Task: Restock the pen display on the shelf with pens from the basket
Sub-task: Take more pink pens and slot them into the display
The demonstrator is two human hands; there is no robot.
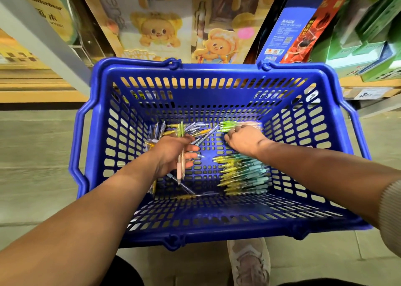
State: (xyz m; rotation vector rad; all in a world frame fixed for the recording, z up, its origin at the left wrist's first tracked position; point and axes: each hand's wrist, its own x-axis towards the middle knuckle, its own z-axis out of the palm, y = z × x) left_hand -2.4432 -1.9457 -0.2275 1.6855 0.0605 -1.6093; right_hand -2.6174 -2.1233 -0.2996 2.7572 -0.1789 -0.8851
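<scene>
Left hand (174, 153) is down in the blue slotted plastic basket (195, 69), fingers curled round a small bunch of pale pink, smooth-barrelled pens (180, 168), with the pens' lower ends pointing at the basket's near wall. The right hand (245, 140) is in the basket too, knuckles up, fingers bent down onto a bundle of lime-green pens (227, 126) by the basket's far wall; whether it truly grips them I cannot tell. On the basket floor under the right forearm lies a neat stack of yellow-and-teal pens (243, 172), all lying parallel. Toward the basket's far-left corner there is a loose heap of clear-barrelled pens (201, 132), criss-crossed, and a few strays lie near its front wall. Beyond the basket's far rim stands a glossy cardboard bear display (156, 31). Just outside the basket's near wall is a pale mesh sneaker (249, 261).
</scene>
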